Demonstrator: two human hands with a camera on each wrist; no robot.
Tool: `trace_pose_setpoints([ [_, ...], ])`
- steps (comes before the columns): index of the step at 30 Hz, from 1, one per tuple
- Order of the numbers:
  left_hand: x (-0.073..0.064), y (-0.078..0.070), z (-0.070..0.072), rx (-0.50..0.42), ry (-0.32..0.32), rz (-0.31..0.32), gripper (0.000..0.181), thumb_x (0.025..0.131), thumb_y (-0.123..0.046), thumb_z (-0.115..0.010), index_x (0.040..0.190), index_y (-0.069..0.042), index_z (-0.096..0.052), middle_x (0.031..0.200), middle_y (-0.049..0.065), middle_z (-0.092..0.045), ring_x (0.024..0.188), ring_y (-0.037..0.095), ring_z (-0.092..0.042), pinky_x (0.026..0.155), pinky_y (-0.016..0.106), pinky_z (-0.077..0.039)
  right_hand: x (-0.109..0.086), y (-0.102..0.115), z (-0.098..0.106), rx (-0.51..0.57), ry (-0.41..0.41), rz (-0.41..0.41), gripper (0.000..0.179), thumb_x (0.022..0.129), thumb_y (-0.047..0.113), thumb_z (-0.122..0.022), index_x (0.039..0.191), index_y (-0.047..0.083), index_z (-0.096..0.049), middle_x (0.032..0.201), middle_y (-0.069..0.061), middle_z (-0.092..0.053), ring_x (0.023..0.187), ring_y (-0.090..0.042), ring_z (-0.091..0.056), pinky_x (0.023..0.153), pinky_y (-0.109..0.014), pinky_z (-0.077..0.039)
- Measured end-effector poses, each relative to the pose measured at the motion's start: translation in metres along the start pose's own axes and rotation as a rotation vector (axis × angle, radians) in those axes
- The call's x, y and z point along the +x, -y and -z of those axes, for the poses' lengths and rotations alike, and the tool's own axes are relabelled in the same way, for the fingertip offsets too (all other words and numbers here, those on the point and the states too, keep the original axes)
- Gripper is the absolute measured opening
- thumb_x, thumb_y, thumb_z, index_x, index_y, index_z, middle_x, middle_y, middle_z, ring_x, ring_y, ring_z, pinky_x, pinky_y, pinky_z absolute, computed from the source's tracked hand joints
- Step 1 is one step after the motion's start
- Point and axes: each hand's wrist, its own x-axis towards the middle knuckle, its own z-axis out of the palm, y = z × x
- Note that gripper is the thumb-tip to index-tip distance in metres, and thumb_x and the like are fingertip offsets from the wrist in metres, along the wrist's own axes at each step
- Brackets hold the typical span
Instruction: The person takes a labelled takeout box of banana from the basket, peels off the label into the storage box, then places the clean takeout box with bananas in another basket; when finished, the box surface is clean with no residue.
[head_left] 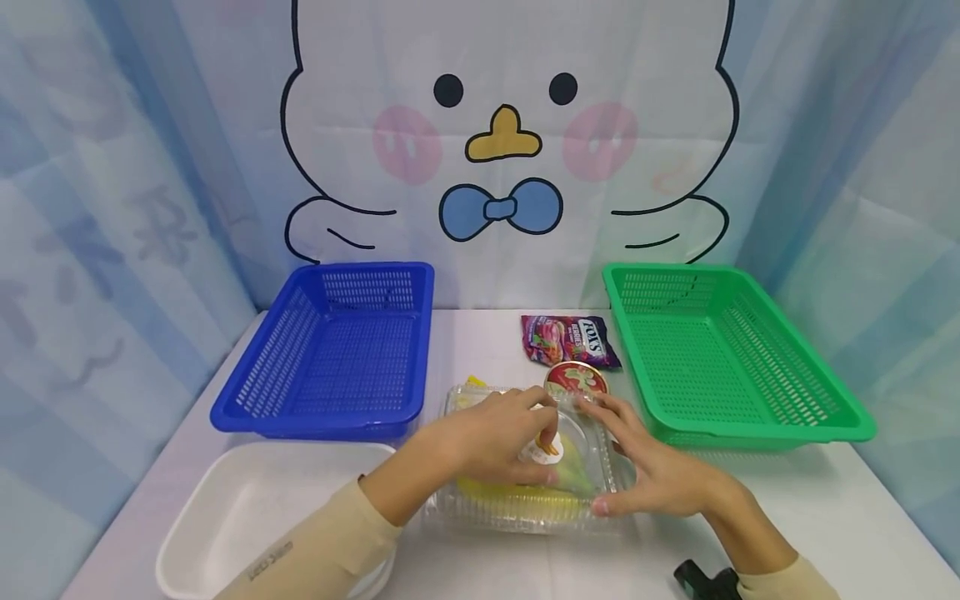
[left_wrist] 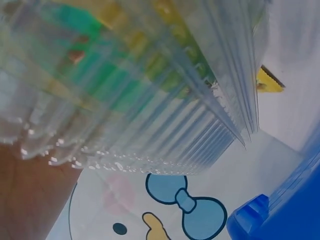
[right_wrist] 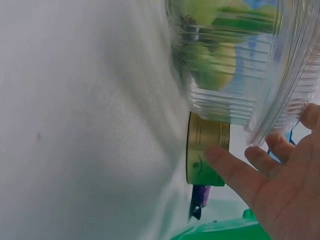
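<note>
A clear ribbed plastic clamshell box (head_left: 495,504) with yellow and green things inside sits on the white table. On its lid is a round white sticker (head_left: 546,450). My left hand (head_left: 504,437) lies across the top of the lid, fingers bent down toward the sticker and thumb stretched along the front. At the box's right side my right hand (head_left: 652,467) is spread, its thumb by the near corner and its other fingers by the far corner. In the right wrist view, several right fingertips (right_wrist: 261,159) meet the lid's rim. Ribbed plastic (left_wrist: 165,120) fills most of the left wrist view.
Right behind the box stands a round tin (head_left: 576,377) with a red top, then a purple Fox's candy bag (head_left: 570,340). A yellow corner (left_wrist: 270,80) pokes out behind the box. Blue basket (head_left: 345,358) back left, green basket (head_left: 720,358) back right, white tub (head_left: 247,492) front left.
</note>
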Motion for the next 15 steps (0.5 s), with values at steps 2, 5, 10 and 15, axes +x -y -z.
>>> trace_pose_setpoints([
  [2,0.0009,-0.0012,-0.0009,0.009,0.003,-0.001,0.030,0.093,-0.053,-0.072,0.101,-0.026,-0.059,0.139,-0.003,-0.053,0.119,0.018,-0.057,0.102,0.038,-0.049,-0.0006,-0.0001,0.0004,-0.003,0.000,0.001,0.114,0.081,0.028,-0.085,0.167,0.020,-0.010,0.166,-0.025,0.000,0.147,-0.053,-0.016,0.101,-0.077,-0.038],
  [5,0.0022,-0.0023,-0.0016,0.031,-0.002,-0.015,0.030,0.093,-0.052,-0.072,0.101,-0.026,-0.060,0.139,-0.003,-0.054,0.112,0.016,-0.060,0.098,0.034,-0.050,-0.0014,-0.0003,0.0009,-0.002,0.002,0.002,0.114,0.081,0.027,-0.085,0.167,0.020,-0.009,0.166,-0.026,0.000,0.148,-0.053,-0.015,0.101,-0.077,-0.038],
  [10,0.0036,-0.0024,-0.0025,0.074,-0.017,-0.045,0.029,0.093,-0.052,-0.072,0.100,-0.026,-0.062,0.141,-0.001,-0.055,0.103,0.013,-0.062,0.092,0.030,-0.053,-0.0015,-0.0005,0.0012,0.000,0.008,0.000,0.114,0.082,0.025,-0.084,0.167,0.021,-0.008,0.166,-0.025,0.001,0.148,-0.053,-0.013,0.101,-0.078,-0.038],
  [15,0.0024,-0.0014,-0.0038,0.076,-0.017,-0.034,0.025,0.094,-0.050,-0.072,0.098,-0.027,-0.063,0.142,-0.001,-0.054,0.099,0.013,-0.063,0.088,0.028,-0.054,-0.0004,0.0011,-0.0001,-0.006,0.010,0.005,0.114,0.082,0.025,-0.084,0.167,0.019,-0.009,0.166,-0.025,0.000,0.147,-0.053,-0.015,0.101,-0.077,-0.038],
])
